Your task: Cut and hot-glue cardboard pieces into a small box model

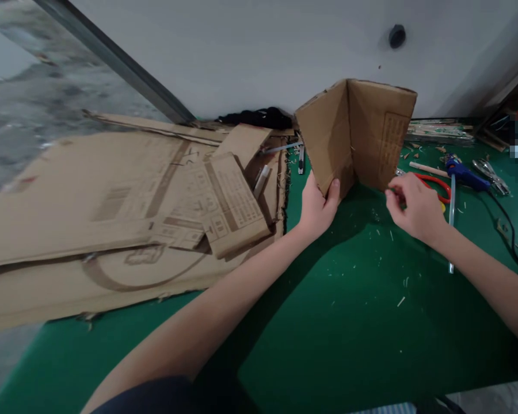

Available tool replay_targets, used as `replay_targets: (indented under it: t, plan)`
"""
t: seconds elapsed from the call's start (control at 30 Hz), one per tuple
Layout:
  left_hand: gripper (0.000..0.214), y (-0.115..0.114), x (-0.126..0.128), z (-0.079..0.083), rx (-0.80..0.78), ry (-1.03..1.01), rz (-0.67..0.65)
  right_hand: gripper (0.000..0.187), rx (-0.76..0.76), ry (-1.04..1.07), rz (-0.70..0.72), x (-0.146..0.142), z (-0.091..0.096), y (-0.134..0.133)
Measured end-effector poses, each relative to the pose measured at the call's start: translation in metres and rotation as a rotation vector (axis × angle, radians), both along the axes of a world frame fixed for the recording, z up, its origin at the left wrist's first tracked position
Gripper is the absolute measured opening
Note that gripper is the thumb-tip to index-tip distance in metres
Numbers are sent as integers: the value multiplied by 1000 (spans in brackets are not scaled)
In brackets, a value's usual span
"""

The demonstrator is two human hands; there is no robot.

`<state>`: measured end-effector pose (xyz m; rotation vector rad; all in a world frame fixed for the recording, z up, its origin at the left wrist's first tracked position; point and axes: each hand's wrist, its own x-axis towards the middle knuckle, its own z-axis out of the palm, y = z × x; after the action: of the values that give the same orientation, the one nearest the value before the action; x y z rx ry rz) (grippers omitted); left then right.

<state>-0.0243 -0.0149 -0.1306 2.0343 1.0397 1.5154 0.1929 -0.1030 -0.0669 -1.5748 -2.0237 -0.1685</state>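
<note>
A folded piece of brown cardboard stands upright in a V on the green table. My left hand grips the lower edge of its left panel, thumb on the front face. My right hand is closed at the bottom corner of the right panel, fingers curled against the cardboard edge. Whether those fingers pinch the cardboard or only touch it is unclear. Red-handled scissors lie just behind my right hand.
Flattened cardboard sheets cover the table's left side. A blue glue gun, a clear glue stick, pliers and a black cable lie at the right. A utility knife lies near the wall. Small scraps dot the green surface.
</note>
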Motion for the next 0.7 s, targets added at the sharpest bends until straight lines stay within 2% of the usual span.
replay_targets:
  t: [0.1, 0.2, 0.27, 0.4, 0.5, 0.7]
  plan:
    - [40, -2, 1, 1, 70, 26, 12, 34, -93, -409, 19, -17, 38, -2]
    - [38, -4, 1, 2, 150, 46, 59, 41, -205, -529, -2, -32, 59, 9]
    - [40, -6, 2, 1, 195, 79, 95, 50, -210, -527, -22, -38, 60, 19]
    - [44, -10, 5, 0, 243, 123, 134, 55, -200, -514, -21, -37, 47, 31]
    - [46, -13, 7, 0, 254, 134, 135, 56, -178, -520, -20, -34, 40, 33]
    - [47, -15, 10, 2, 264, 148, 104, 61, -196, -521, -52, -38, 38, 33]
